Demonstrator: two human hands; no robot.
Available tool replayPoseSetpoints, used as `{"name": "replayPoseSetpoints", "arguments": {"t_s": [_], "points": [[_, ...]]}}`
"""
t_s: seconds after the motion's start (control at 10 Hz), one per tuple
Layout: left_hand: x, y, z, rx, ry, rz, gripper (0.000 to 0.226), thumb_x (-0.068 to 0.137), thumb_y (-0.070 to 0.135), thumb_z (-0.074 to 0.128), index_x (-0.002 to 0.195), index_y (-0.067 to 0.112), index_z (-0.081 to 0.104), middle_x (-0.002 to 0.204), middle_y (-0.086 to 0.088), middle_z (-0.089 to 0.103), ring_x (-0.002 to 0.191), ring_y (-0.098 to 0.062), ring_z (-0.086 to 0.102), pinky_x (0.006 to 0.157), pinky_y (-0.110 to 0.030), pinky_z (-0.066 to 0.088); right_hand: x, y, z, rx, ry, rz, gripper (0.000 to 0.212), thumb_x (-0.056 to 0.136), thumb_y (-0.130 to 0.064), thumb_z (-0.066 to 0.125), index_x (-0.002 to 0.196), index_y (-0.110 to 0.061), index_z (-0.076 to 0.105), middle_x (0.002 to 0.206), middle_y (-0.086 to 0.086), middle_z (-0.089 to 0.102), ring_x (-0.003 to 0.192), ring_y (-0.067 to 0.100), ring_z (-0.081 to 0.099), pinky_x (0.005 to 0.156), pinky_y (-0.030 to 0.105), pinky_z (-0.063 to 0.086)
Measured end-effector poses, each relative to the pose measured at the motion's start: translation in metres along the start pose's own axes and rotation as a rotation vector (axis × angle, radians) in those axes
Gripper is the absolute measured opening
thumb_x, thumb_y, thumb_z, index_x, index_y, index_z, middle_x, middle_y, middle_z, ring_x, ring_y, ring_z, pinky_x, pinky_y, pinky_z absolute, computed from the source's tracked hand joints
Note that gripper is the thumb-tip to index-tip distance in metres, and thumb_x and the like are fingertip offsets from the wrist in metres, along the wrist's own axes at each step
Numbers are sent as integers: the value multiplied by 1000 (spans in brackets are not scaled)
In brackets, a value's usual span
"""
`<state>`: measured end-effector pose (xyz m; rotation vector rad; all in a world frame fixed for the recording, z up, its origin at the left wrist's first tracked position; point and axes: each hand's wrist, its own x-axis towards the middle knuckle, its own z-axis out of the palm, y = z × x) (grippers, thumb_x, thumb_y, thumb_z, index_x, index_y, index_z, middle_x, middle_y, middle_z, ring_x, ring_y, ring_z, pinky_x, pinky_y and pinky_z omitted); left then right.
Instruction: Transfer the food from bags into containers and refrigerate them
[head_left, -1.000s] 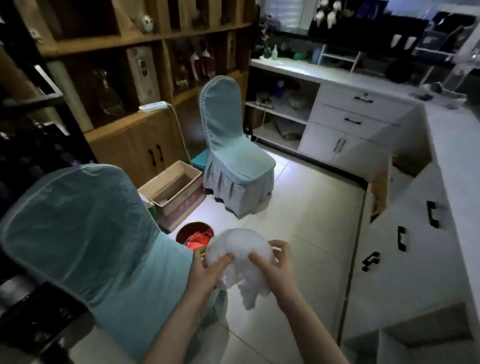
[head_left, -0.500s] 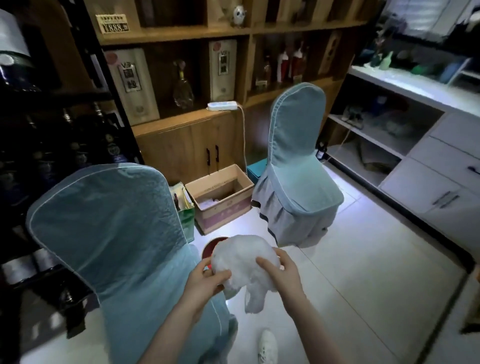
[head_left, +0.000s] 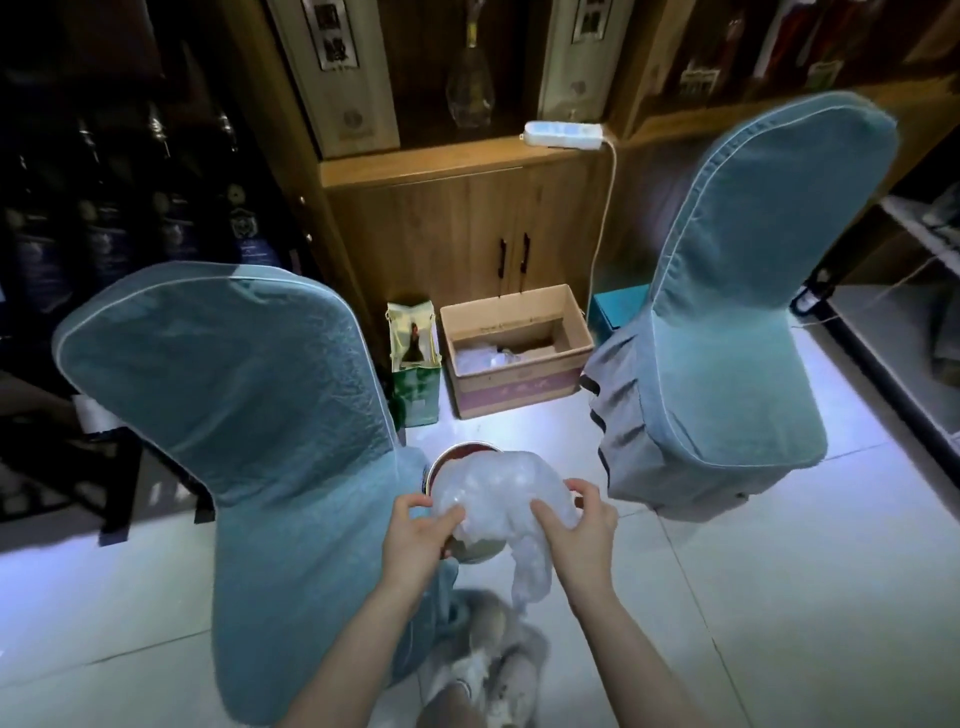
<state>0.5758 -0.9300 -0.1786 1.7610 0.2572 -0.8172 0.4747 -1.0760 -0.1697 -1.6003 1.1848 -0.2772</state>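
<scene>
Crumpled white plastic bag (head_left: 501, 496) gripped on both sides by left hand (head_left: 418, 535) and right hand (head_left: 574, 530), held above round bin (head_left: 441, 465) on tiled floor (head_left: 753, 571), between two teal-covered chairs (head_left: 244, 415), cardboard box (head_left: 514, 358) near cabinet.

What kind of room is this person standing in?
Probably a restaurant's back or dining room: wooden shelving with boxed liquor and a clear glass bottle, banquet-style teal fabric-covered chairs, and dark wine bottles racked at left.
</scene>
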Motion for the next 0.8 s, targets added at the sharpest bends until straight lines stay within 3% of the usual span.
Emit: {"name": "replayPoseSetpoints", "arguments": {"t_s": [0.1, 0.2, 0.3, 0.4, 0.5, 0.6, 0.7, 0.8], "points": [[45, -21, 13, -15, 59, -49, 24, 88, 32, 66, 97, 19, 49, 85, -19, 70, 68, -30, 66, 59, -30, 48, 38, 19, 21, 69, -70, 51, 38, 87, -28, 67, 121, -26, 50, 117, 9, 46, 93, 8, 55, 94, 34, 46], [105, -49, 30, -38, 74, -104, 16, 96, 36, 53, 92, 24, 43, 89, -18, 65, 67, -26, 62, 57, -29, 46, 87, 51, 50, 109, -142, 63, 41, 89, -29, 61, 125, -36, 43, 119, 4, 52, 108, 20, 55, 99, 41, 46], [170, -90, 46, -15, 47, -153, 14, 97, 40, 48, 94, 27, 43, 96, -16, 64, 67, -22, 61, 55, -29, 44, 137, 96, 85, 27, -176, 81, 33, 88, -27, 60, 119, -32, 48, 117, 0, 56, 105, 18, 56, 92, 36, 47], [232, -133, 59, -23, 43, -192, 16, 97, 39, 48, 102, 24, 45, 102, -15, 64, 71, -21, 65, 59, -30, 45, 186, 152, 120, -89, -204, 89, 33, 84, -37, 56, 116, -27, 52, 111, 1, 61, 100, 19, 59, 82, 31, 46], [283, -169, 66, -9, 30, -216, 29, 97, 40, 48, 118, 20, 46, 107, -11, 63, 81, -23, 67, 67, -32, 48, 223, 194, 151, -168, -260, 116, 34, 92, -34, 55, 125, -24, 51, 118, 0, 61, 107, 22, 58, 87, 30, 43], [315, -199, 68, 58, -5, -212, 48, 91, 48, 53, 131, 23, 44, 111, -8, 64, 94, -26, 64, 84, -38, 49, 246, 230, 170, -200, -345, 124, 48, 93, -39, 54, 135, -19, 47, 128, -2, 55, 122, 25, 51, 98, 29, 39], [312, -195, 69, 125, 23, -156, 54, 90, 45, 58, 136, 19, 44, 126, -6, 57, 110, -24, 58, 94, -36, 47, 244, 233, 166, -228, -354, 123, 51, 89, -39, 58, 133, -13, 53, 125, 14, 57, 113, 27, 55, 96, 30, 42], [288, -177, 69, 169, 23, -128, 32, 95, 34, 57, 123, 21, 49, 106, -2, 58, 93, -17, 56, 79, -30, 41, 229, 212, 148, -221, -306, 86, 28, 92, -22, 60, 112, -3, 63, 104, 24, 60, 80, 22, 50, 69, 24, 34]]}}
